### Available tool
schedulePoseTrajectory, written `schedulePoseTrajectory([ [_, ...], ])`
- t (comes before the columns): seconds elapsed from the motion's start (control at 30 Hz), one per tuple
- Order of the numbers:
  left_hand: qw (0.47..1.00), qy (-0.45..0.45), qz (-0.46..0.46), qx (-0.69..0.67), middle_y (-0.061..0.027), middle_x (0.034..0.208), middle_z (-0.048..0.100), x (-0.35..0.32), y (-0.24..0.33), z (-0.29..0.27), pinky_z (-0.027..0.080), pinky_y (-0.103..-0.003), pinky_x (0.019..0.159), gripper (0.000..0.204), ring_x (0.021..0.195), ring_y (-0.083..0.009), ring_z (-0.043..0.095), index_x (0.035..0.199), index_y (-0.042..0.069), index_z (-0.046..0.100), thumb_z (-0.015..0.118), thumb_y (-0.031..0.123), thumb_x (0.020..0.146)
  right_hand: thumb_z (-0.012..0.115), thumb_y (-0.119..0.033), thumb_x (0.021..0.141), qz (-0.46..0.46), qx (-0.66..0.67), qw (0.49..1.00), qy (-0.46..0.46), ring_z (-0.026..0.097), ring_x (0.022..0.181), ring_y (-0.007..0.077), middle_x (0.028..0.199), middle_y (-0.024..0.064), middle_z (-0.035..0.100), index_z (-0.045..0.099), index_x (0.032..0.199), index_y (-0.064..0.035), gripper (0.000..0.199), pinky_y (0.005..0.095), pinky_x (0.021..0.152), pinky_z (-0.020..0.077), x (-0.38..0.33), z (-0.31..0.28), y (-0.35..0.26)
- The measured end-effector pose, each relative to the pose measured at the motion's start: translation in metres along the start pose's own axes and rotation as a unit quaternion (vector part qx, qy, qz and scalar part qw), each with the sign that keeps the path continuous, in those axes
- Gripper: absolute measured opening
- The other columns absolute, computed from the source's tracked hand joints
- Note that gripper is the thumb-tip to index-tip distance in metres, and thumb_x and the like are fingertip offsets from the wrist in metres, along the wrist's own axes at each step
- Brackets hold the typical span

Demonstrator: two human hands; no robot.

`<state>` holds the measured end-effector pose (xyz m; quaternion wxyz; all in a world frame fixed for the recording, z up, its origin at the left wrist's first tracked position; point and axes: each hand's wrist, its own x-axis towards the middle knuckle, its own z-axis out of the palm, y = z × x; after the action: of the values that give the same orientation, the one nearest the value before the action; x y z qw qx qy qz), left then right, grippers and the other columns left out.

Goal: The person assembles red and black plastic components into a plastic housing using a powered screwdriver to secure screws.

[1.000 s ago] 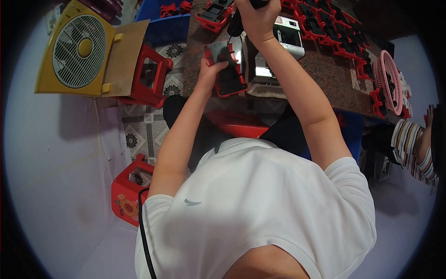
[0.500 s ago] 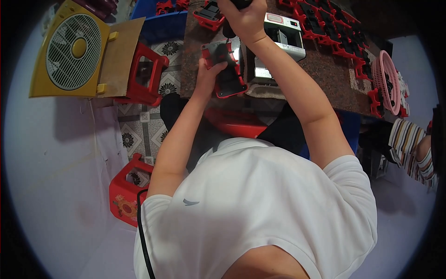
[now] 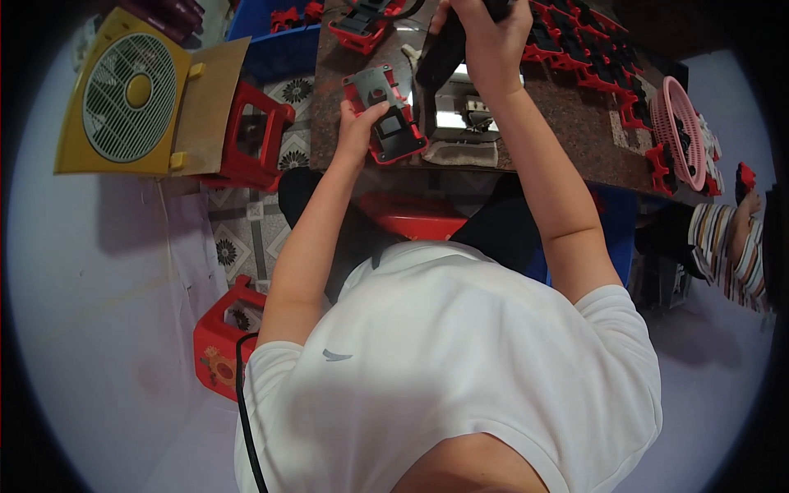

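My left hand [image 3: 359, 135] grips the near left side of a red-and-black plastic housing [image 3: 396, 141] with its thumb over the top face. The housing lies tilted on the speckled brown table [image 3: 567, 131], close to the front edge. My right hand [image 3: 496, 53] is wrapped round a black electric screwdriver [image 3: 444, 57], held above a silver metal box-like device [image 3: 452, 119]. The screwdriver's tip is not clearly visible. A black cord [image 3: 403, 12] loops at the top. Another red-and-black housing [image 3: 359, 37] sits farther back on the left.
Rows of red-and-black housings [image 3: 575, 49] cover the table's far right, with a pink basket [image 3: 679, 135] at its end. A yellow fan [image 3: 123, 94] and red stools [image 3: 259, 135] stand left. A co-worker's striped sleeve [image 3: 719, 242] shows right, the hand beside a red part [image 3: 745, 177].
My right hand has swung right with the screwdriver, away from the housing to above the silver device. My left hand still holds the housing, shifted slightly left. At right, the co-worker's hand has risen.
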<state>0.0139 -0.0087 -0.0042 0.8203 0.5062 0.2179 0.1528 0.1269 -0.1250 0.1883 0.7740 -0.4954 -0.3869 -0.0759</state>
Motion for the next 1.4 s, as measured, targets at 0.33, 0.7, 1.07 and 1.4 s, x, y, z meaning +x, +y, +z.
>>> schedulePoseTrajectory([
  [0.33, 0.998, -0.001, -0.007, 0.07, -0.0119, 0.112, 0.057, 0.004, 0.009, 0.004, 0.048, -0.033, 0.086, 0.051, 0.099, -0.0188, 0.059, 0.117, 0.003, 0.043, 0.073, 0.021, 0.079, 0.072, -0.026, 0.085, 0.193, 0.082, 0.972, 0.102, 0.058, 0.055, 0.0123, 0.069, 0.0028, 0.058, 0.052, 0.089, -0.0065, 0.028, 0.027, 0.05, 0.049, -0.008, -0.032, -0.032],
  [0.7, 0.986, 0.039, -0.013, 0.164, -0.0112, 0.109, 0.056, 0.003, 0.013, 0.008, 0.049, -0.035, 0.084, 0.058, 0.099, -0.0196, 0.057, 0.119, 0.002, 0.044, 0.072, 0.035, 0.08, 0.073, -0.021, 0.084, 0.134, -0.019, 0.987, 0.083, 0.056, 0.059, 0.0095, 0.069, 0.0023, 0.057, 0.051, 0.098, -0.0056, 0.031, 0.0257, 0.052, 0.0471, -0.02, -0.056, -0.038],
  [1.07, 0.999, -0.004, -0.018, 0.046, -0.0084, 0.112, 0.054, 0.007, 0.006, 0.007, 0.048, -0.033, 0.088, 0.052, 0.102, -0.0185, 0.056, 0.119, 0.007, 0.04, 0.071, 0.021, 0.08, 0.079, -0.008, 0.074, -0.052, -0.103, 0.993, 0.031, 0.057, 0.072, 0.0054, 0.085, -0.0003, 0.06, 0.051, 0.103, -0.0033, 0.04, 0.0213, 0.064, 0.0484, -0.067, -0.091, -0.002],
  [1.4, 0.999, -0.009, -0.018, 0.047, -0.0092, 0.113, 0.054, 0.01, 0.005, 0.008, 0.05, -0.034, 0.087, 0.055, 0.101, -0.0195, 0.058, 0.122, 0.007, 0.038, 0.071, 0.02, 0.08, 0.078, -0.011, 0.075, -0.028, -0.149, 0.988, 0.014, 0.058, 0.066, 0.0065, 0.077, -0.0006, 0.06, 0.053, 0.102, -0.0043, 0.037, 0.023, 0.061, 0.0485, -0.062, -0.092, 0.009],
])
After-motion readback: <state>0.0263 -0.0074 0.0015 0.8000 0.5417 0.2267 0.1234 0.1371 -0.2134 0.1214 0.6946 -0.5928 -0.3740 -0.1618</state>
